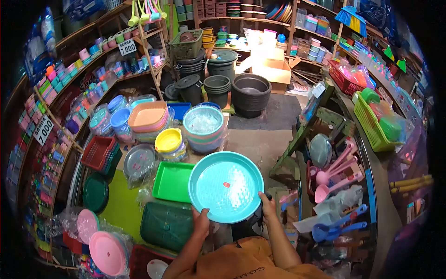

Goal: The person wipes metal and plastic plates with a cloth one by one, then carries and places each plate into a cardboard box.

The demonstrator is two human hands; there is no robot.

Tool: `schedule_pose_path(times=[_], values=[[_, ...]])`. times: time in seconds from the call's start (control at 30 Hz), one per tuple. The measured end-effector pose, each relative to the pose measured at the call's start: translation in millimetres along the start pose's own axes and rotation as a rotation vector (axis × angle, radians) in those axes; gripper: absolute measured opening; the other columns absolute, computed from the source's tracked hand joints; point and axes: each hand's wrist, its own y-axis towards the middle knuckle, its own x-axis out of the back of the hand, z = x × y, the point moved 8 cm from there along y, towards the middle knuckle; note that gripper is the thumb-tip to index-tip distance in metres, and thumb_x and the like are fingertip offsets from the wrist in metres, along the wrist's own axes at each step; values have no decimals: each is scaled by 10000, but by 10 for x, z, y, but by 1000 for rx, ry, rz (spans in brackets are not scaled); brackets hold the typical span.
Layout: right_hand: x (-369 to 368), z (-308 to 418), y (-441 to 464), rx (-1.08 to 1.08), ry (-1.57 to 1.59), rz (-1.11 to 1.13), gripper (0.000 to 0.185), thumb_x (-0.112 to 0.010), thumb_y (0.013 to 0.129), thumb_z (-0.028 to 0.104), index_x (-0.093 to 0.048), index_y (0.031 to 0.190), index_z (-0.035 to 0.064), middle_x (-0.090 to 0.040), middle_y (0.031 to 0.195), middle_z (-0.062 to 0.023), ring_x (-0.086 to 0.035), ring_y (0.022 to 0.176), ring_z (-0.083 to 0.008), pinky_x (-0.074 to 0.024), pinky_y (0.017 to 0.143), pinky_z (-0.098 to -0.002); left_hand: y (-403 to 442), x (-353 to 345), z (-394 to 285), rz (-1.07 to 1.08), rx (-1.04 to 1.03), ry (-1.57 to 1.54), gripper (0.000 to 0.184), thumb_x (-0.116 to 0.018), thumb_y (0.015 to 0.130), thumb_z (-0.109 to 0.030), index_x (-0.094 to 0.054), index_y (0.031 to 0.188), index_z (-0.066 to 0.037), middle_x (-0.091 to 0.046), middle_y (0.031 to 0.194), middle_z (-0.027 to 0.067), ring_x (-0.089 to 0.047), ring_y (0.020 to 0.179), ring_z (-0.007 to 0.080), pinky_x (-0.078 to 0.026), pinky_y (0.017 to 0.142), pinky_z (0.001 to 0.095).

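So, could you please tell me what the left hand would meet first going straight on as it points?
Most likely the round turquoise plastic basin, which the left hand grips at the rim; depth beyond it is unclear.

Open lane: bare floor [255, 139] past the turquoise basin [218, 186], up to the black tubs [251, 93] and cardboard box [278, 79]. Stacked baskets [203, 122] crowd it on the left, green wooden frame [290, 144] on the right. Basin's left rim overlaps the green tray [173, 182] in view; dark green tray [166, 226] sits just beside the left hand [200, 222]. Lime-green surface [121, 197] has a bare middle; wrapped grey platter [140, 162] blocks its far edge, round dark green tray [95, 192] its left, pink basins [108, 253] its near-left corner.
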Motion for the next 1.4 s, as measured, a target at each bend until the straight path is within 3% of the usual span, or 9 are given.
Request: schedule_pose_path(times=[0.23, 0.27, 0.47, 0.8, 1.17, 1.4], values=[[-283, 466, 1359, 101, 101, -16, 283, -672, 794, 244, -621, 936, 5, -629, 875, -56, -579, 755, -145, -456, 690, -292, 1308, -872, -161, 61, -83, -6, 630, -494, 764, 2, -249, 1345, -30, -388, 1301, 134, -389, 1183, 244, -287, 1011, 349], [-322, 556, 1544, 108, 112, -40, 269, -672, 793, 239, -627, 923, 8, -630, 860, -52, -577, 744, -137, -454, 686, -283, 1459, -1025, -216, 65, -92, 55, 616, -464, 769, 20, -263, 1348, -46, -407, 1295, 130, -414, 1165, 257, -329, 987, 357], [-481, 956, 2446, 63, 101, -85, 256, -658, 803, 230, -624, 925, 8, -630, 878, -39, -578, 758, -127, -454, 697, -274, 2379, -1761, -343, 79, -30, 56, 587, -458, 765, 27, -297, 1327, -36, -438, 1265, 124, -450, 1126, 247, -350, 964, 351], [-598, 1459, 3124, 57, 65, -124, 271, -646, 819, 214, -611, 966, -10, -627, 915, -47, -572, 805, -129, -449, 742, -277, 3136, -2465, -464, 91, -13, 13, 545, -436, 767, 16, -346, 1300, -48, -466, 1224, 119, -469, 1096, 243, -373, 938, 353], [-474, 1609, 4016, -6, 48, -196, 291, -651, 819, 208, -608, 1012, -6, -628, 939, -52, -575, 837, -142, -451, 776, -289, 4316, -3124, -13, 235, 126, 41, 555, -444, 764, 10, -336, 1304, -54, -474, 1205, 120, -478, 1084, 236, -388, 928, 343], [-560, 2240, 4851, 54, 38, -258, 269, -648, 822, 216, -613, 968, -7, -625, 910, -53, -570, 789, -137, -451, 745, -286, 5132, -4433, -618, 376, 116, 113, 526, -460, 774, 9, -352, 1287, -29, -492, 1192, 128, -496, 1063, 235, -390, 921, 335]])
